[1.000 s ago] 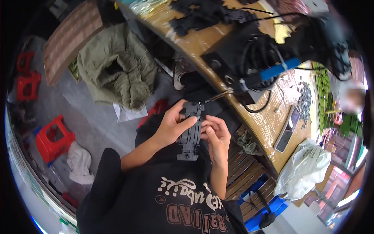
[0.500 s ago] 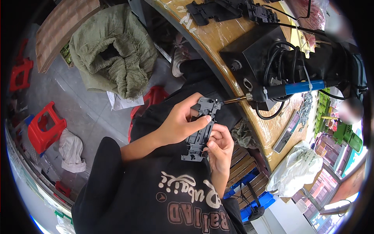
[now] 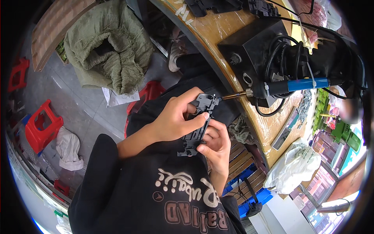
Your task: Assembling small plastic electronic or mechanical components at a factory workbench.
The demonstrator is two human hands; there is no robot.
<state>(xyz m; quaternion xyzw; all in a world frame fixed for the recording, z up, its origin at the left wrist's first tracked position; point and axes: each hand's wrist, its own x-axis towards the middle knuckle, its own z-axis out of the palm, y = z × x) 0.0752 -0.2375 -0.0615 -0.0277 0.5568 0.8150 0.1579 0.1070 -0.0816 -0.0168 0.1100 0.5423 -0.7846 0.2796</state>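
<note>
A long black moulded plastic part (image 3: pixel 201 131), full of slots and small posts, is held slanted above my lap. My left hand (image 3: pixel 181 117) grips its upper half, thumb across the front face and fingers behind. Curled round the lower right edge, my right hand (image 3: pixel 215 145) holds it with thumb and fingers. The metal tip of a soldering iron (image 3: pixel 235 95) with a blue handle reaches the part's upper right corner; whether it touches, I cannot tell. The iron lies fixed against a black box (image 3: pixel 249 50) on the table.
More black plastic parts (image 3: pixel 208 7) lie at the far end of the wooden table (image 3: pixel 269 142). Coiled black cable (image 3: pixel 272 50) hangs by the box. A white plastic bag (image 3: pixel 292 167) sits at the table's near corner. A green sack (image 3: pixel 109 50) and red stools (image 3: pixel 43 126) stand to the left.
The plastic part has turned slightly, its lower end now showing more edge-on. Both hands keep their hold, and the right thumb has shifted a little left along the part. The view has shifted slightly.
</note>
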